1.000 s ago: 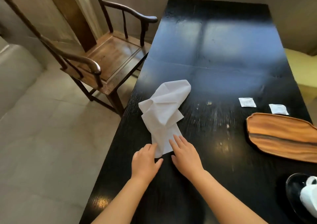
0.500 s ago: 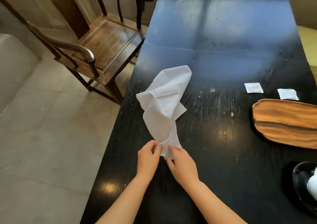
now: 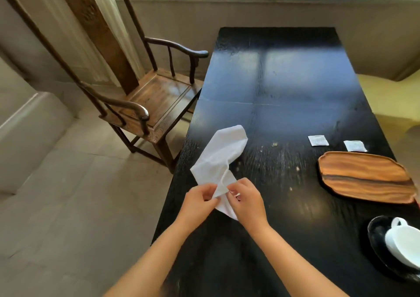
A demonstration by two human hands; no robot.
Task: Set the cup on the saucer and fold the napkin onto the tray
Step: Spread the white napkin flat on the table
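A crumpled white napkin (image 3: 221, 155) stretches over the left part of the black table (image 3: 284, 87), its near end lifted. My left hand (image 3: 198, 202) and my right hand (image 3: 246, 200) both pinch that near end, close together. The wooden tray (image 3: 366, 176) lies empty at the right. At the lower right a white cup (image 3: 404, 243) sits on a black saucer (image 3: 377, 240), partly cut off by the frame edge.
Two small white packets (image 3: 318, 140) (image 3: 355, 146) lie just beyond the tray. A wooden armchair (image 3: 145, 98) stands at the table's left side on a tiled floor. A wall and window sill run behind the table's far end.
My hands went from resting flat at the napkin's near end to pinching it and lifting it off the table. The view has tilted up.
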